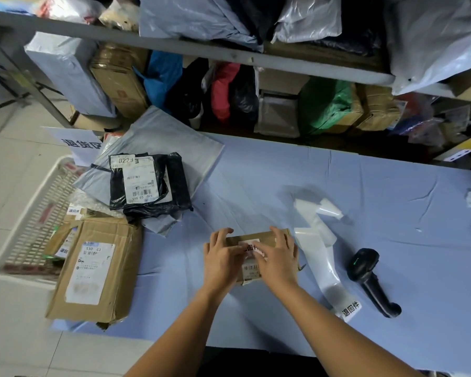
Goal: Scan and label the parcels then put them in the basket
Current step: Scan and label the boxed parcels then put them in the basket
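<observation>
A small brown cardboard parcel [259,236] lies on the blue table [365,191] in front of me. Both my hands are on top of it. My left hand [221,258] and my right hand [279,258] press a white sticker [249,245] with black characters onto its top, fingers mostly straight. A barcode label [250,269] shows between my hands. The black barcode scanner [367,276] lies to the right on the table. A strip of label backing [324,246], with one sticker at its near end, runs between parcel and scanner. The white basket [30,221] stands at the left.
A flat cardboard parcel [93,270] overhangs the table's left edge and the basket. Black bag parcels [150,183] lie on a grey mailer [174,142] at the back left. Shelves behind the table are packed with bags and boxes [256,99].
</observation>
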{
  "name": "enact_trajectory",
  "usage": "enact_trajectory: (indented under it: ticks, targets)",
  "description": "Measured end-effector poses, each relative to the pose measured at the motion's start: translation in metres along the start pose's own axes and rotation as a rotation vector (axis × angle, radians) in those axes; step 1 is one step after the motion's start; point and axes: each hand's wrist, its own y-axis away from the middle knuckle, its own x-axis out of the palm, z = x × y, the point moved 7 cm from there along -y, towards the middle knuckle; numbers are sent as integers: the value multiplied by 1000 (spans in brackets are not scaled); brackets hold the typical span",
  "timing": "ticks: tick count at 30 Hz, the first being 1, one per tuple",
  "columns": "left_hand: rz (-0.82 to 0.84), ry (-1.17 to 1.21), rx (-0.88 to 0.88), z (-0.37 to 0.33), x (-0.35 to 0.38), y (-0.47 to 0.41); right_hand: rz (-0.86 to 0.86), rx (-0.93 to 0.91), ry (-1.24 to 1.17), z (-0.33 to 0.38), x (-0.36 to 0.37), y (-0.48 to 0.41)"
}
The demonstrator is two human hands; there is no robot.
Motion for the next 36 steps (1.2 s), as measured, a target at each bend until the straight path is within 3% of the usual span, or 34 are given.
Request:
enact_trajectory:
  ticks: [8, 11, 15, 17, 22, 27, 31, 36]
  targets:
    - [-81, 143, -210, 19, -11, 13, -47, 175, -123, -23, -11, -3]
    - [-96, 111, -156, 17, -16, 11, -55, 140, -123, -15, -15, -4]
    - [-9, 38, -46, -5, -8, 4, -36, -39, -47, 8, -8, -7]
    - [-2, 28, -51, -10, -4, 1, -32, -6, -59, 3, -4, -10]
    - [-35, 225, -379, 18, -5, 8, -62, 203, -290, -27, -5, -8]
    - [-100, 456, -442, 42, -15, 28, -58, 211, -411, -41, -3, -6]
    - [-128, 456, -567, 49, -20, 41, -99, 238, -410, -52, -11, 4]
    - [-29, 581, -690, 43, -3, 51, 25, 239, -394, -62, -8, 9]
